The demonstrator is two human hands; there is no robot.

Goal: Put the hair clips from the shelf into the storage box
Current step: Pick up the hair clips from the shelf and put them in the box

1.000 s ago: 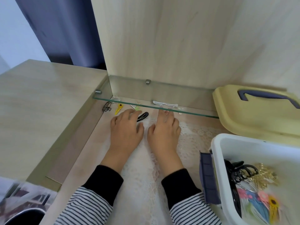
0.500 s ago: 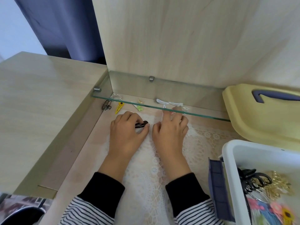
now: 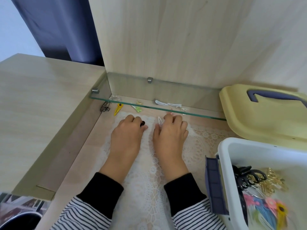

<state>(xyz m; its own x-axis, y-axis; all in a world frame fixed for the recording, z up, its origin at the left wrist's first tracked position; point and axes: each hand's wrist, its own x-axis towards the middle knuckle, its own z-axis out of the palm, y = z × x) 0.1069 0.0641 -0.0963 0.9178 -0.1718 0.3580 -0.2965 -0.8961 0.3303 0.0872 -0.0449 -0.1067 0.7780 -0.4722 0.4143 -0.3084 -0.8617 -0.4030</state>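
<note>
My left hand (image 3: 128, 130) is closed on a black hair clip (image 3: 142, 123) whose tip shows at the fingertips. My right hand (image 3: 170, 131) pinches a white snap clip (image 3: 160, 121), with a pink clip (image 3: 170, 113) at its fingertips. Both hands rest on the lace mat just in front of the glass shelf (image 3: 191, 113). Under and on the shelf lie a yellow clip (image 3: 118, 109), a green clip (image 3: 136, 108), a dark claw clip (image 3: 105, 106), a gold clip (image 3: 139, 102) and white clips (image 3: 161, 103). The white storage box (image 3: 223, 151) at lower right holds several clips.
The box's yellow lid (image 3: 259, 117) with a blue handle leans behind the box at right. A blue latch (image 3: 214, 185) hangs on the box's left side. A wooden panel stands behind the shelf; a raised wooden top lies to the left. A dark round container (image 3: 18, 219) sits at lower left.
Both hands have drawn back from under the shelf toward me. The left hand closed on the black clip, and the right hand now holds a white snap clip.
</note>
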